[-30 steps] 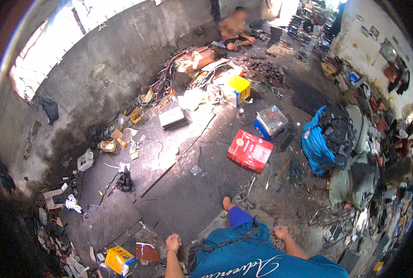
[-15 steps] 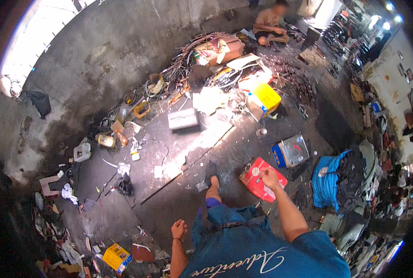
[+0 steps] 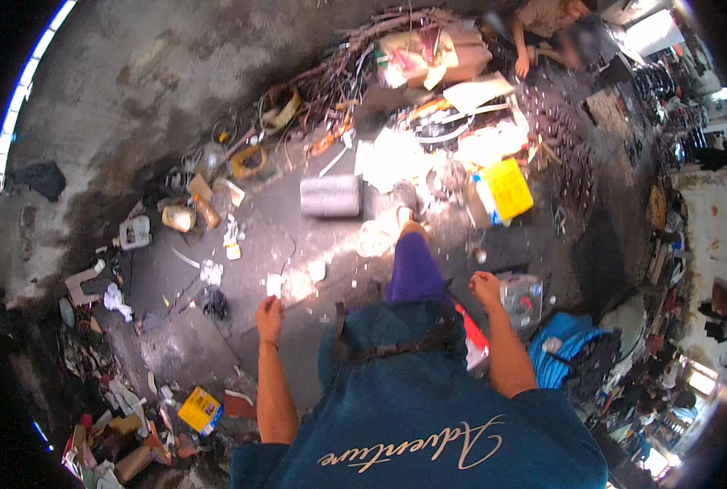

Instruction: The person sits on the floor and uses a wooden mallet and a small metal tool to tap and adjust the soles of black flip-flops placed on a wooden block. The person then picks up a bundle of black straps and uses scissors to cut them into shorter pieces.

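My left hand (image 3: 269,319) hangs over the floor with its fingers curled in, and I see nothing in it. On the other side, my right hand (image 3: 484,288) is held as a loose fist, with nothing visible in it either. Just beside it stands a square metal tin (image 3: 522,300). A red package (image 3: 472,336) shows partly below that hand, its rest hidden by my body and arm. Ahead of me lies a grey ridged block (image 3: 331,196), apart from both hands. My foot steps down near the sunlit patch to its right.
A yellow box (image 3: 506,191) stands ahead right, by a heap of scraps and a brown carton (image 3: 433,55). A blue sack (image 3: 561,350) lies at my right. Another yellow box (image 3: 200,410) sits behind left. A person (image 3: 547,24) sits at the far right.
I have stepped forward, and the floor things have shifted nearer. My right hand has moved from over the red package to beside the metal tin. My left hand has risen forward.
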Motion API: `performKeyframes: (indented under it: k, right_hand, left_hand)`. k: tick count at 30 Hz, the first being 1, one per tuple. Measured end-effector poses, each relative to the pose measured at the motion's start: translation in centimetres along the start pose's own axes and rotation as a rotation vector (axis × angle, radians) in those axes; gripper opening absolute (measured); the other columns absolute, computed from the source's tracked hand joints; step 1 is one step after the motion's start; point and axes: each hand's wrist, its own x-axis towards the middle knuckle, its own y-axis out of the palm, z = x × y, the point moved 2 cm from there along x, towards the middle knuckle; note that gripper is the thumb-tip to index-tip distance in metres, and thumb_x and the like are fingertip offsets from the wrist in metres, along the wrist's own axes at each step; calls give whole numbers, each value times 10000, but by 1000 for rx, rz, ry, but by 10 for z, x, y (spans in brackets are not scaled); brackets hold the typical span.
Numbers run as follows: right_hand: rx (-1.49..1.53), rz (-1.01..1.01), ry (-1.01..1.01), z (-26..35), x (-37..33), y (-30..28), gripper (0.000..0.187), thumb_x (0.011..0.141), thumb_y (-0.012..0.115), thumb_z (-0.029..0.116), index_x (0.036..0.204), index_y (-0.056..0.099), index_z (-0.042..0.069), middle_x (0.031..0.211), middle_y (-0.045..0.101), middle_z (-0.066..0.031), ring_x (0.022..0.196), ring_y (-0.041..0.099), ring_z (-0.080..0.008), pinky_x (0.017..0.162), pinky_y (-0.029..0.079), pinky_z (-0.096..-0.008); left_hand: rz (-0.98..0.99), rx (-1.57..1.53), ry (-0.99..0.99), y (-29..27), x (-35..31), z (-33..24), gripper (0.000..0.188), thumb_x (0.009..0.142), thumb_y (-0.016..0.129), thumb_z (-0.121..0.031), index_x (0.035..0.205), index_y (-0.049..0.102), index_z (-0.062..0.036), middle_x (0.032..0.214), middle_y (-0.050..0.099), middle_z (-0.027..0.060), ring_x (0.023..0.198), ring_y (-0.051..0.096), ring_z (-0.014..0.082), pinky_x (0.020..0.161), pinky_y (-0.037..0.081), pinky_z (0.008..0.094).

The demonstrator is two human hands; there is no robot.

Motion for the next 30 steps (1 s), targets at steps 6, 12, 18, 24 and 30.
performKeyframes:
  k: [6,12,18,24,30]
  right_hand:
    - [-281,-9,-644,226,224,110,187,834,646,131,955,654,-11,848,699,-116,769,686,-213,682,541,-328]
    - [-497,-54,-1108,474,470,238,96,815,540,82,857,621,52,725,610,-184,733,622,-382,649,500,-436]
    - [-814,-138,-450,593,580,312,499,809,642,157,1253,522,-36,1320,501,-227,1252,476,-355,1085,363,-428]
    - [-1092,-328,-626,599,635,261,513,888,554,137,1353,421,-34,1463,373,-169,1365,338,-305,1130,292,-412]
    - [106,110,-160,579,611,258,296,901,549,145,1186,544,67,1167,584,-115,1090,540,-272,887,459,-416]
  left_hand:
    - [40,247,-39,84,55,-9,216,913,624,-227,828,649,-30,638,573,19,544,534,116,488,416,292]
    - [89,127,-438,209,99,-70,283,909,662,-205,1106,617,-6,826,651,60,689,627,149,519,498,280]
    - [-83,-132,-474,294,141,-216,312,950,628,-175,1234,586,-53,1016,642,18,900,617,122,743,529,288]
    - [-77,-110,-582,300,131,-194,293,940,651,-210,1199,603,-82,992,642,-3,866,602,100,713,506,262]
    - [-45,-14,-586,300,119,-180,317,949,636,-246,1215,592,-79,991,638,-11,835,582,93,722,491,264]
